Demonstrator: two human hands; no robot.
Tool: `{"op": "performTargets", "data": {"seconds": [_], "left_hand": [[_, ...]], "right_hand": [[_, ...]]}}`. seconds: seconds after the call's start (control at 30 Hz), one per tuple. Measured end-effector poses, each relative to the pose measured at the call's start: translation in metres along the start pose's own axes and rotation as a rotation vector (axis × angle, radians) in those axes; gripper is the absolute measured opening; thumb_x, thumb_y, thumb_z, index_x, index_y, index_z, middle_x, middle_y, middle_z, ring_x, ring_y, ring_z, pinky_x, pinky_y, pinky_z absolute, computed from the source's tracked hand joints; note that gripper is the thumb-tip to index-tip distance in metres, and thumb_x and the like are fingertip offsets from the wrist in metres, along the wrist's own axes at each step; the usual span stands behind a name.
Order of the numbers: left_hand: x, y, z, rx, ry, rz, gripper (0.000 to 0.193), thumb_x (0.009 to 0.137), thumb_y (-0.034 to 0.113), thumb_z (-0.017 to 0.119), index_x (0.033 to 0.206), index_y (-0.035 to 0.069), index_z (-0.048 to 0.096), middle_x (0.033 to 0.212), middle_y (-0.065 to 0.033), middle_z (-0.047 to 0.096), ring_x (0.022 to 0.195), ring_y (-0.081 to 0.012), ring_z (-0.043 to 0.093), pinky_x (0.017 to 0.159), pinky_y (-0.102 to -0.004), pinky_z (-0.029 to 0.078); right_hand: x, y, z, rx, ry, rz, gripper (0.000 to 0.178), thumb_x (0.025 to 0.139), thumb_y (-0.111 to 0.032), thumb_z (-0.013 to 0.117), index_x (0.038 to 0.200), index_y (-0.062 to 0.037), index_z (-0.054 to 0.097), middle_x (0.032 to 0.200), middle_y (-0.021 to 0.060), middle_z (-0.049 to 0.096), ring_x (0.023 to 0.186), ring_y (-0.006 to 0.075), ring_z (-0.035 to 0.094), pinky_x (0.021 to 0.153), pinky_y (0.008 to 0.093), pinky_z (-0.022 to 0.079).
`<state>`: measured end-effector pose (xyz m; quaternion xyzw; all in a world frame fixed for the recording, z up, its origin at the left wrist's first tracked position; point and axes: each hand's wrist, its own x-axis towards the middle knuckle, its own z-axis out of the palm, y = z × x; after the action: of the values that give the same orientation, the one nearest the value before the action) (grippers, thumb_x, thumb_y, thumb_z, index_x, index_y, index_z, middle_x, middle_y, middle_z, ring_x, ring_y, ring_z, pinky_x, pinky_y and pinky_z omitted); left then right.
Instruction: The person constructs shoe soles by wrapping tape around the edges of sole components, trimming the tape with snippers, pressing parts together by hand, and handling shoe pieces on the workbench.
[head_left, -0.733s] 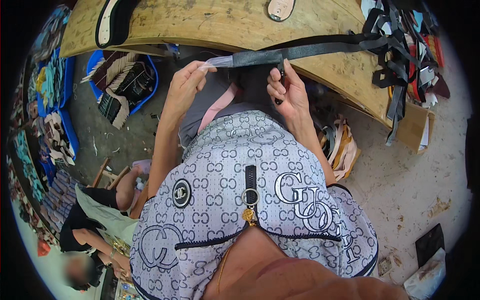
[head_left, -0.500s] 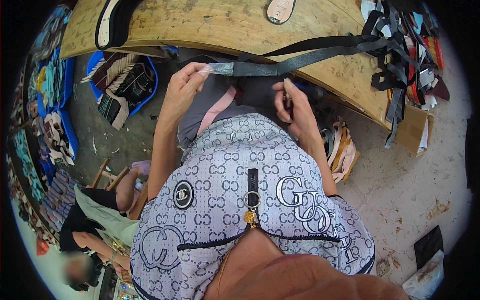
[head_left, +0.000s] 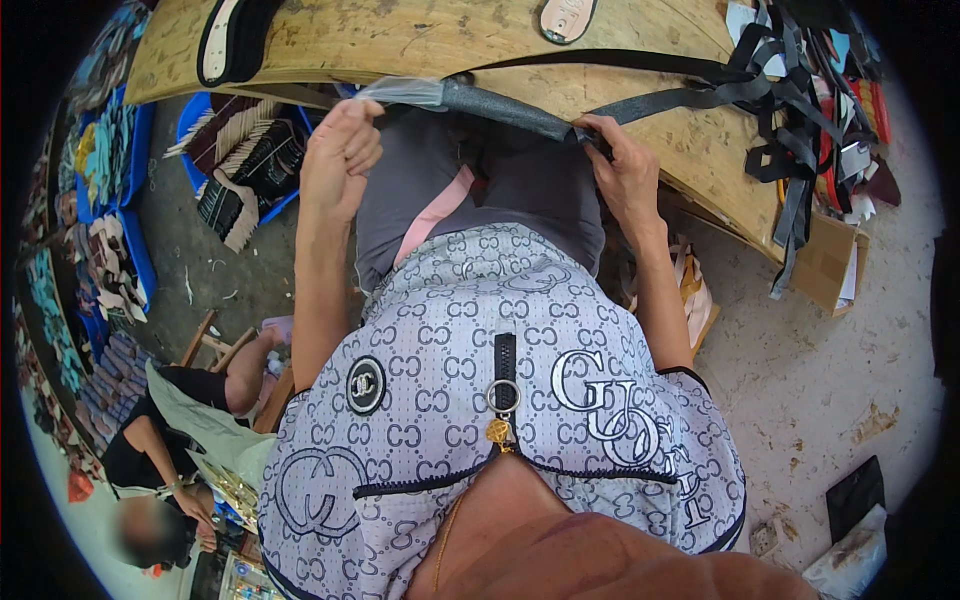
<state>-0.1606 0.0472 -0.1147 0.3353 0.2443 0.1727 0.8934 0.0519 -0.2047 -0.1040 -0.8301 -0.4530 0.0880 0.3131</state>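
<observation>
A black strap (head_left: 510, 110) stretches across in front of my lap, along the bench's near edge. From its left end runs a strip of clear film (head_left: 405, 92), and the film's tip is pinched in my left hand (head_left: 342, 150), which is closed. My right hand (head_left: 625, 168) is closed on the strap further right, thumb and fingers together. Some small dark thing shows under these fingers, too little to name. Past my right hand the strap runs on to a tangle of black straps (head_left: 770, 90) at the bench's right end.
The wooden bench (head_left: 400, 40) curves across the top, bearing a stack of curved black strips (head_left: 238, 45) and a pale insole-shaped piece (head_left: 567, 18). Blue bins (head_left: 290, 205) of cut pieces stand at left. A person (head_left: 165, 440) sits lower left. A cardboard box (head_left: 830, 265) stands right.
My left hand has moved left and up, drawing the film tip with it. My right hand, earlier below the strap around a small metal thing, has risen and taken hold of the strap.
</observation>
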Motion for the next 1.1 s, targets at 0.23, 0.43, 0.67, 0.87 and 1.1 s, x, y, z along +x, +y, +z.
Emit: {"op": "performTargets", "data": {"seconds": [0.23, 0.43, 0.67, 0.87, 1.1], "left_hand": [[0.003, 0.016, 0.035, 1.799, 0.102, 0.791, 0.04, 0.083, 0.02, 0.065, 0.118, 0.002, 0.058, 0.106, -0.0093, 0.063, 0.097, -0.0185, 0.058, 0.086, -0.0294, 0.044], [0.027, -0.044, 0.125, 1.165, -0.42, 0.326, 0.051, 0.081, 0.03, 0.069, 0.119, -0.001, 0.055, 0.113, -0.0148, 0.061, 0.105, -0.024, 0.057, 0.091, -0.033, 0.043], [0.026, -0.08, 0.092, 0.844, -0.356, -0.147, 0.025, 0.091, 0.023, 0.06, 0.095, -0.001, 0.061, 0.082, 0.0021, 0.058, 0.077, -0.0045, 0.049, 0.069, -0.0212, 0.04], [0.017, -0.083, 0.085, 0.722, -0.308, -0.16, 0.021, 0.091, 0.02, 0.06, 0.095, 0.0, 0.062, 0.083, 0.0021, 0.06, 0.078, -0.004, 0.051, 0.07, -0.0203, 0.041], [0.003, -0.066, 0.098, 0.843, -0.364, -0.146, 0.026, 0.087, 0.021, 0.063, 0.098, -0.003, 0.063, 0.077, -0.0006, 0.062, 0.07, -0.0061, 0.053, 0.065, -0.0224, 0.043]], "right_hand": [[-0.004, 0.0, -0.007, 0.152, 0.028, 0.064, 0.031, 0.072, 0.003, 0.065, 0.1, -0.0068, 0.065, 0.092, 0.0118, 0.067, 0.084, 0.0284, 0.066, 0.071, 0.034, 0.052], [-0.008, -0.007, -0.014, 0.13, 0.082, -0.068, 0.042, 0.067, 0.005, 0.066, 0.107, -0.0063, 0.064, 0.101, 0.0121, 0.066, 0.091, 0.0309, 0.065, 0.077, 0.0344, 0.052], [-0.046, -0.029, -0.018, 0.357, 0.109, 0.412, 0.036, 0.091, -0.027, 0.059, 0.119, -0.0052, 0.054, 0.078, 0.0049, 0.058, 0.069, 0.0134, 0.054, 0.064, 0.0237, 0.045], [-0.066, -0.05, -0.005, 1.078, -0.132, 0.759, 0.033, 0.099, -0.033, 0.045, 0.111, -0.0041, 0.056, 0.07, -0.0004, 0.053, 0.056, 0.0032, 0.039, 0.05, 0.0176, 0.029], [-0.051, -0.054, 0.004, 1.419, -0.141, 0.764, 0.025, 0.095, -0.025, 0.055, 0.109, -0.0043, 0.052, 0.073, 0.0046, 0.061, 0.049, 0.0047, 0.044, 0.042, 0.0173, 0.029]]}}
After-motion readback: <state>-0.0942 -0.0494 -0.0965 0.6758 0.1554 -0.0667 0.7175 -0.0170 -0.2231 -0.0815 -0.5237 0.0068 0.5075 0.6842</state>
